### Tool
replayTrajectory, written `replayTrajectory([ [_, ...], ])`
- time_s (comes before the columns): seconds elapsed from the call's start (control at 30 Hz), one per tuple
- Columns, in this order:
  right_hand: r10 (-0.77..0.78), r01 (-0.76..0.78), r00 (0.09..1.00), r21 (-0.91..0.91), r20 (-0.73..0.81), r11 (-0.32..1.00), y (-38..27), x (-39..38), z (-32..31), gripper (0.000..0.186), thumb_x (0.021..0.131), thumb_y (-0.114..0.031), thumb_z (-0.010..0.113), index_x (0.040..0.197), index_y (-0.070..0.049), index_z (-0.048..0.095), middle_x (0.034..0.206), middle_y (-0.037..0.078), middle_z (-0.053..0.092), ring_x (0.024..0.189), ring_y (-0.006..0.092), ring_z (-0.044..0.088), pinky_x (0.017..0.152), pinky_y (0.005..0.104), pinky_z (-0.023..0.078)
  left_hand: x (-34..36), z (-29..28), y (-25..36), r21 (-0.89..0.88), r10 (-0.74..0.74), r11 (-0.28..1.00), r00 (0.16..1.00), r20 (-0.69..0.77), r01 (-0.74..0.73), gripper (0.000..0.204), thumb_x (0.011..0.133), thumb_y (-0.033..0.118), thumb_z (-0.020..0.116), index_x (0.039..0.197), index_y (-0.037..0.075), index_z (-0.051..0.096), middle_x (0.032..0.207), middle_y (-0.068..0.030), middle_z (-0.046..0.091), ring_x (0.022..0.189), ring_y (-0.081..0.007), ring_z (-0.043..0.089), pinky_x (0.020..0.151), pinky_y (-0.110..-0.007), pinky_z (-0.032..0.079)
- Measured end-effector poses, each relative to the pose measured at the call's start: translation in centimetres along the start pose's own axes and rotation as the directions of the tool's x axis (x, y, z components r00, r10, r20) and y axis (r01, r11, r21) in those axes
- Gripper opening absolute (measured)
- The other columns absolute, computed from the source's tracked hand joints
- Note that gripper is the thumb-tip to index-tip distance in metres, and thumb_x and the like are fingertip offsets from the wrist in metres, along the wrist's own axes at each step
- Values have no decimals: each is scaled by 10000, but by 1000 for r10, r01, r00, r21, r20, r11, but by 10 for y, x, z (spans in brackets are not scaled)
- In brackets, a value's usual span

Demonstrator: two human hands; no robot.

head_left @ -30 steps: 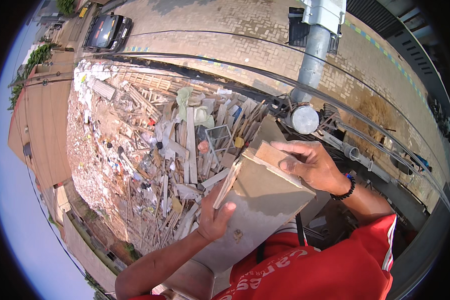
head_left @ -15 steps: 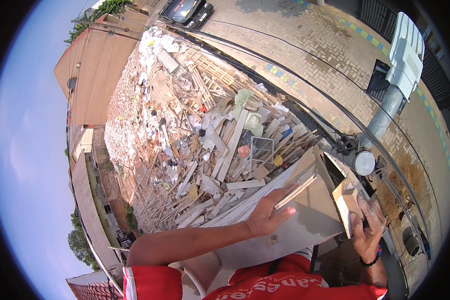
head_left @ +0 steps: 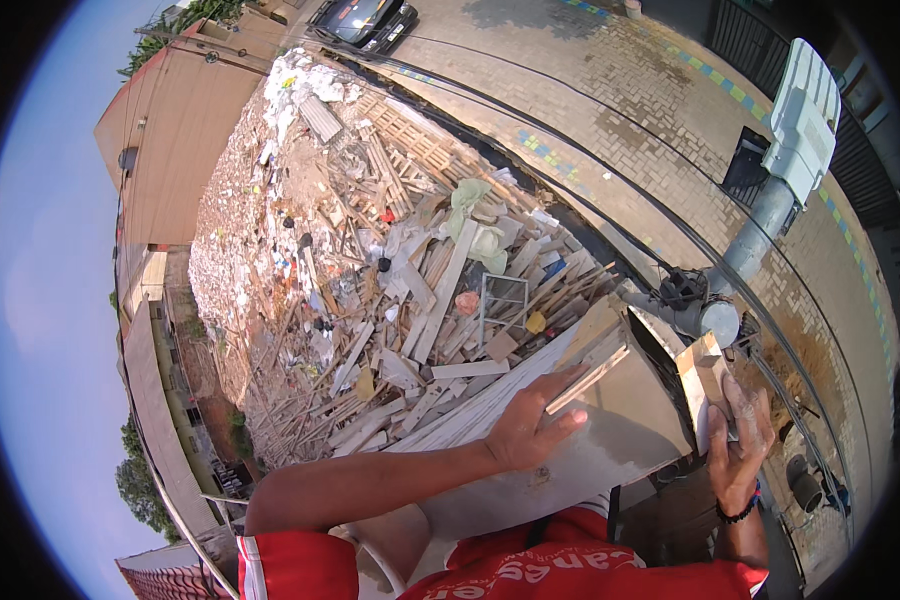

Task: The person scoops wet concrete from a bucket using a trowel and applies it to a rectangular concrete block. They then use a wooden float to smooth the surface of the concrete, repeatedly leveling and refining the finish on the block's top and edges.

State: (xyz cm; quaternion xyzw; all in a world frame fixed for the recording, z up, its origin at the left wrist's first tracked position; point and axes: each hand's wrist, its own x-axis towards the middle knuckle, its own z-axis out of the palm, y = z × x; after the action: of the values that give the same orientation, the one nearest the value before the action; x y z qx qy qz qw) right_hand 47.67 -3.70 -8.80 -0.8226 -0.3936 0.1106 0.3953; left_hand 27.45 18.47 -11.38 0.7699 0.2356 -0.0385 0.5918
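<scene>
By board edge (head_left: 660,402) — right hand (head_left: 738,437) holds wood (head_left: 704,377).

Grey board (head_left: 625,425), white-striped red sleeve (head_left: 305,570)

Strong outdoor daylight falls over everything from above, its exact direction hard to tell; the sky (head_left: 55,250) glows an even blue, and the white scraps (head_left: 292,92) at the heap's far end nearly wash out; the street lamp (head_left: 806,125) and the faces of the wooden block (head_left: 708,378) are bright; a darker, shadow-like patch crosses the grey board (head_left: 600,450), and dim shade fills the space beneath; the fisheye bows the cables (head_left: 610,160) and brown building (head_left: 175,140), black rounding the corners; distant rubble blurs into specks.
</scene>
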Motion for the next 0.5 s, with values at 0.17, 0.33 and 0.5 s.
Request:
replayTrajectory([
  [0.17,-83,83,996,-20,-14,996,3,2,0,432,752,53,624,1184,31,619,1009,187,666,823,304,589,735,372,489,-2,2,-5,-175,-49,983,997,51,58,608,925,321,565,1365,-78,430,1306,-277,521,1221,-372,501,1045,-414,355],
  [0.33,-230,231,971,-7,64,973,1,-11,12,581,636,53,667,1211,-9,619,1072,163,654,809,281,582,720,362,500,-1,2,-6,-165,-22,986,999,40,28,600,930,305,552,1355,-101,429,1270,-267,545,1212,-321,517,1030,-384,363],
  [0.5,-318,322,940,-9,125,947,-4,-10,26,631,628,12,686,1251,-22,594,1139,155,624,805,269,564,728,377,490,-1,1,-2,-157,-9,987,1000,16,12,623,929,343,552,1352,-98,433,1262,-261,552,1197,-322,529,1024,-377,370],
])
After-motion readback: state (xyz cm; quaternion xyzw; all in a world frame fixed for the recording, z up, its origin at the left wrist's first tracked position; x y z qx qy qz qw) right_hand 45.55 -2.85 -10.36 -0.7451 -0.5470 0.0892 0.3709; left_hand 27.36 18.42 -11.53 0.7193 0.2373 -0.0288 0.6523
